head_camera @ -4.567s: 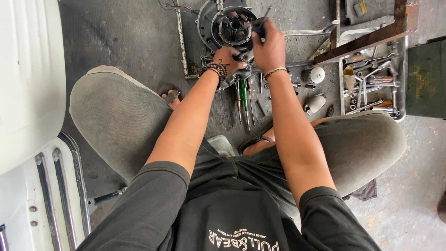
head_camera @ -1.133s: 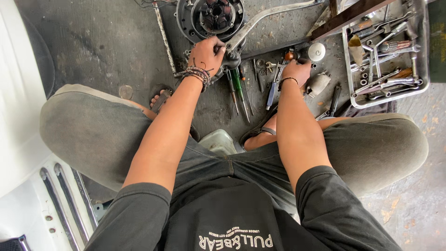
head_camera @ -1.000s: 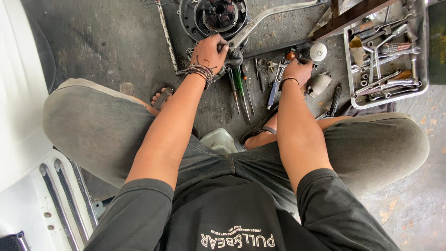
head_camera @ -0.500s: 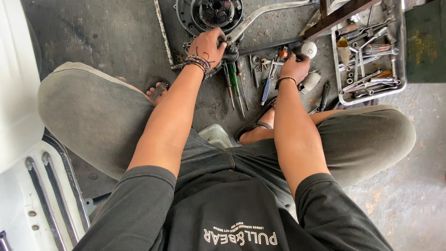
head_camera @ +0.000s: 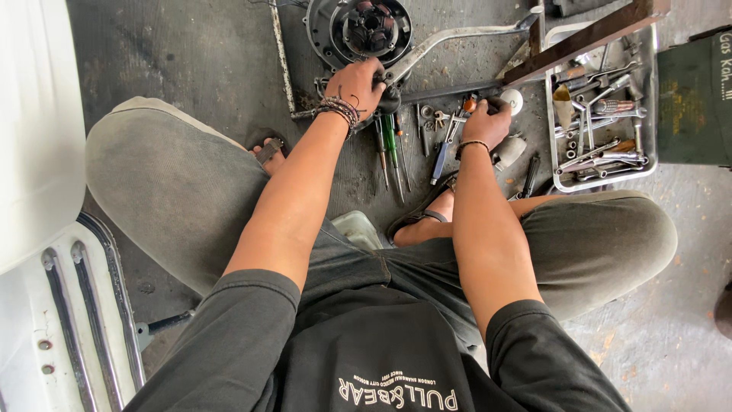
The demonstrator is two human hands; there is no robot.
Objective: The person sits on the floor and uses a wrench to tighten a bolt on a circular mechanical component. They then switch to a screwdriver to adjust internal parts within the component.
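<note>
Left hand [head_camera: 357, 84] clamped on dark part [head_camera: 389, 98] below round housing [head_camera: 358, 30]; right hand [head_camera: 485, 122] curled among loose tools [head_camera: 446, 137], pinch unclear. Risk: housing, just beyond left fingertips, shifting if grip slackens; screwdrivers [head_camera: 390, 149] rolling underfoot.

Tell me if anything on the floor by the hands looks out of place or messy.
Nothing looks broken or spilled. The left hand rests on the round engine part; the right hand reaches among loose tools scattered on the bare floor, while the metal tray beside them holds a jumble of wrenches.
</note>
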